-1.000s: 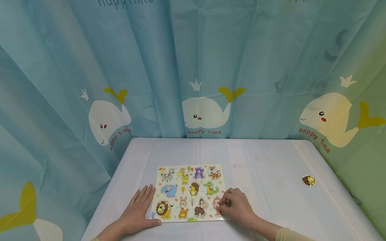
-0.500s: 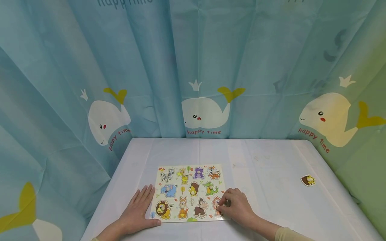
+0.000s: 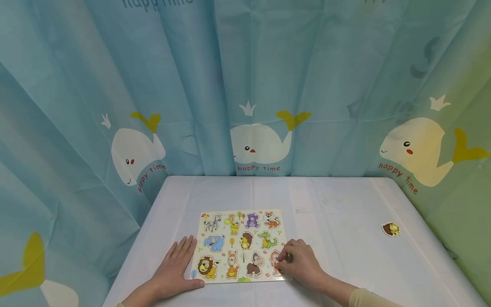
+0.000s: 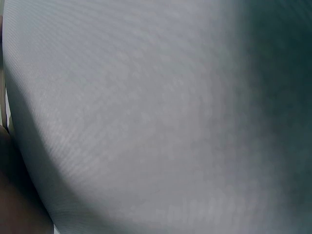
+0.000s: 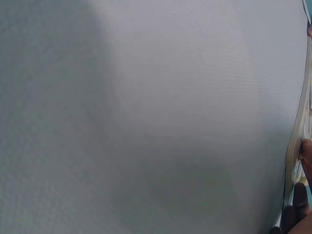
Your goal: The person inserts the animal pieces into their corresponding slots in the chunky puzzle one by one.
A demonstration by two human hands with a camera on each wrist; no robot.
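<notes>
A cream animal knob puzzle board (image 3: 222,268) lies on the table, showing several animal figures. My left hand (image 3: 174,266) rests flat beside its left edge, fingers straight and spread, the thumb by the lower left corner. At the lower right corner, my right hand (image 3: 301,262) pinches at the middle of an orange animal puzzle piece (image 3: 274,256), which the fingertips partly cover. The right wrist view catches just the fingers (image 5: 306,152) over the board's edge (image 5: 291,158). Only a dark bit of the left hand (image 4: 22,207) shows in the left wrist view.
A loose brown and yellow animal puzzle piece (image 3: 391,229) lies tilted on its side near the right edge of the white-covered table (image 3: 326,204). Behind the table and along both sides hangs a blue-green curtain (image 3: 264,85) printed with whales.
</notes>
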